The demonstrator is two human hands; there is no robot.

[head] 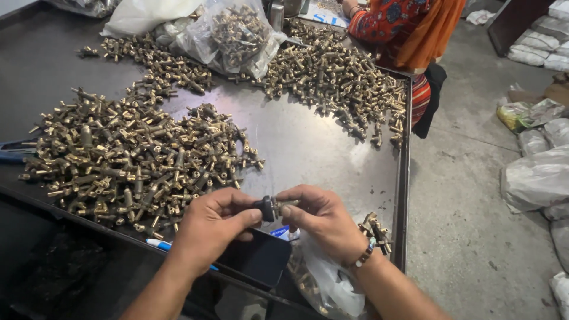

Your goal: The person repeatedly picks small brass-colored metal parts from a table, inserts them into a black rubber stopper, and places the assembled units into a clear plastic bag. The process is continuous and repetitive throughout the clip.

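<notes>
**Two hands on one brass fitting, three heaps around them**

The dark metal table (308,148) spreads away from the grip on every side but the right, where its raised edge runs just past the right wrist. On it lie three heaps of brass fittings, each far too many to count. The largest heap (136,160) sits to the left of the grip and just beyond it, its near edge close to the left hand. A second heap (338,77) lies well beyond the grip toward the far right edge, in front of one other person in red and orange cloth (409,29). A third, thinner heap (154,62) trails far off to the upper left.

One clear plastic bag of fittings (234,35) stands at the far side; a second bag (329,284) lies just below the right hand. One dark phone (255,258) rests directly under the grip.

The left hand (207,228) pinches a black knob (267,208) between thumb and forefinger. The right hand (323,219) closes its fingertips on the single brass fitting (287,204), which touches the knob, held above the table's near edge.
</notes>
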